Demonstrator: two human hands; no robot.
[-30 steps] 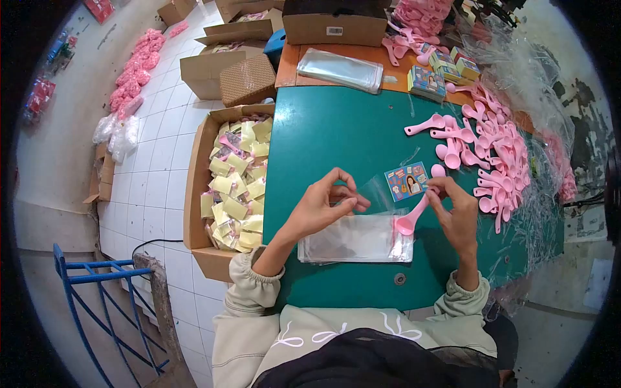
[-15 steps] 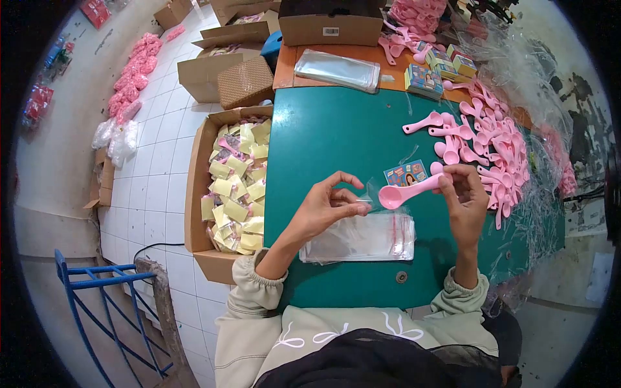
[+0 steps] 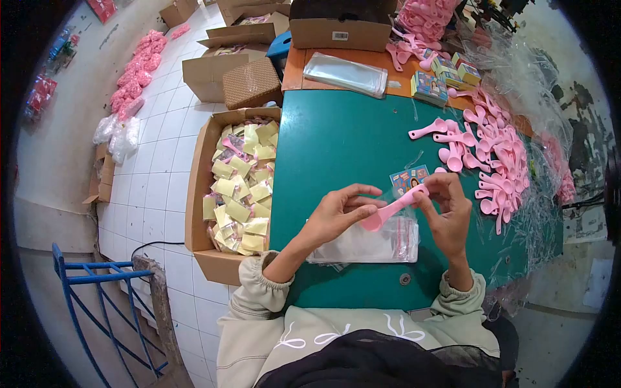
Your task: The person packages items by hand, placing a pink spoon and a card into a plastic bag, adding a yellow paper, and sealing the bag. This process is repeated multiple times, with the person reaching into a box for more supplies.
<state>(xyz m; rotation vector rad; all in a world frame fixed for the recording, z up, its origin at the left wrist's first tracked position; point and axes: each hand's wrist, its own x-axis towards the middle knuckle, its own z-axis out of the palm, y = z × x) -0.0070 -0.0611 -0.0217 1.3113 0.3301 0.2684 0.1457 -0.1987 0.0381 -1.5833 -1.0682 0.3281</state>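
My right hand (image 3: 447, 210) pinches the handle end of a pink plastic measuring spoon (image 3: 396, 206), which slants down to the left over the table. Its bowl sits right at the fingertips of my left hand (image 3: 344, 212). Those fingers are closed on a thin clear plastic bag (image 3: 389, 195), hard to see against the spoon. Just beyond the spoon lies a small printed card (image 3: 407, 176), partly covered. Beneath both hands is a stack of clear plastic bags (image 3: 381, 249) on the green table (image 3: 343, 149).
A heap of pink spoons (image 3: 504, 152) spreads over the table's right side. Bundled cards (image 3: 429, 88) and more clear bags (image 3: 346, 74) lie at the back. On the left stands a carton (image 3: 200, 187) full of packed bags with yellow cards. A blue metal frame (image 3: 97, 266) is at lower left.
My right hand has brought the spoon down and left, so its bowl now meets my left fingertips and the bag. The view has shifted slightly.
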